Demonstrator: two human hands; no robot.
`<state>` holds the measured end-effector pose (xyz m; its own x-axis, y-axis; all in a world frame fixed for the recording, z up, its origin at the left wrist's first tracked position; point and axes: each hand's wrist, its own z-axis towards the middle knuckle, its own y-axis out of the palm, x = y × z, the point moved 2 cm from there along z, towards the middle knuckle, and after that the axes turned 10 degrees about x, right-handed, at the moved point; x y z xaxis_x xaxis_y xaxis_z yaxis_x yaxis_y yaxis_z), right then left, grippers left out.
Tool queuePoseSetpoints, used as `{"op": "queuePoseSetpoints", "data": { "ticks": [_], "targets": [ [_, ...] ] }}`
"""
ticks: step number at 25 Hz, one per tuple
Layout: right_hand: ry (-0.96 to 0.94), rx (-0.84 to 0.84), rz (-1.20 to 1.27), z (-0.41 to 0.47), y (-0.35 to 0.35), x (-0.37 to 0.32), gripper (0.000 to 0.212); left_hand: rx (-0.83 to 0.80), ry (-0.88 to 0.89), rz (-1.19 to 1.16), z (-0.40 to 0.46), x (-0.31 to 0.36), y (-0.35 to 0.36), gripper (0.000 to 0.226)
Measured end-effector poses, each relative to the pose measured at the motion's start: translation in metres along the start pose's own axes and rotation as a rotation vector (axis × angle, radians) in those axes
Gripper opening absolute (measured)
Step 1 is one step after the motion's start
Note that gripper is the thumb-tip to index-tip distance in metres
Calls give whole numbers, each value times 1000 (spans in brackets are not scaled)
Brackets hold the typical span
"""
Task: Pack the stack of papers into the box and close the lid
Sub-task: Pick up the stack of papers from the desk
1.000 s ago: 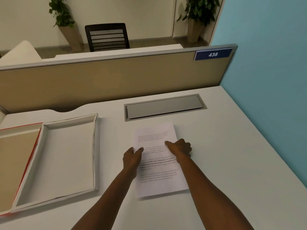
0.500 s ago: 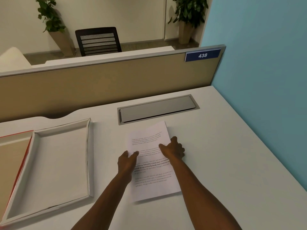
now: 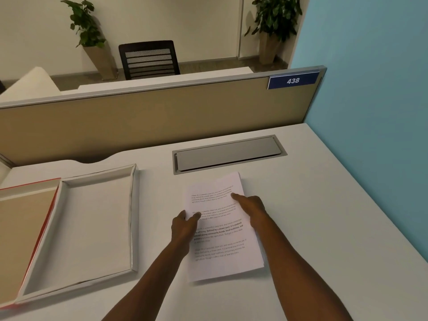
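Papers (image 3: 225,237) lying flat on the tabletop (image 3: 324,228), centre of the frame, slightly skewed, just below the grey cable hatch (image 3: 228,154). Left hand (image 3: 184,228) at the left edge of the stack, thumb on top of the sheet and fingers curled against or under the edge; not clear whether a true pinch is made, so left grip cannot be told for certain. Right hand (image 3: 251,206) resting on the upper right part of the stack, forefinger stretched flat on the top sheet, nothing clenched: a released, pressing pose rather than a grasp. Likely reason for this split: one hand pinning the sheets so none slide or fan out while the other works under the edge for a lift. Box (image 3: 133,218) open at left of the frame, well apart from the papers, shallow white tray with nothing seen inside. Lid (image 3: 25,230) at far left edge, brown inner face up with a red rim, touching the box along one side, perhaps hinged, so laid ready for closing. Packing not yet begun; papers to go leftward into the tray, kept level and squared to avoid spilling.
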<state>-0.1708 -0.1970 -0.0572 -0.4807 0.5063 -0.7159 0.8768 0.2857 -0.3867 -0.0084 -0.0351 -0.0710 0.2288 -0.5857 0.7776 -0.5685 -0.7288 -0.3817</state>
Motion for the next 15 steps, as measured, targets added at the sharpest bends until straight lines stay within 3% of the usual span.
{"op": "queuePoseSetpoints", "data": {
  "ticks": [4, 7, 11, 13, 15],
  "targets": [
    [-148, -51, 22, -7, 5, 0, 47, -31, -8, -2, 1, 1, -3, 70],
    [-296, -89, 71, -22, -3, 2, 51, -98, -5, -24, 8, 11, -16, 37],
    [-465, -156, 188, -47, -20, 5, 34, -221, 9, -184, 11, 32, -36, 62],
    [-528, -163, 224, -58, -25, 4, 32, -372, 20, -324, 4, 38, -35, 52],
    [-558, -149, 263, -65, -29, 2, 32, -394, 65, -360, -7, 43, -35, 46]
  ]
}}
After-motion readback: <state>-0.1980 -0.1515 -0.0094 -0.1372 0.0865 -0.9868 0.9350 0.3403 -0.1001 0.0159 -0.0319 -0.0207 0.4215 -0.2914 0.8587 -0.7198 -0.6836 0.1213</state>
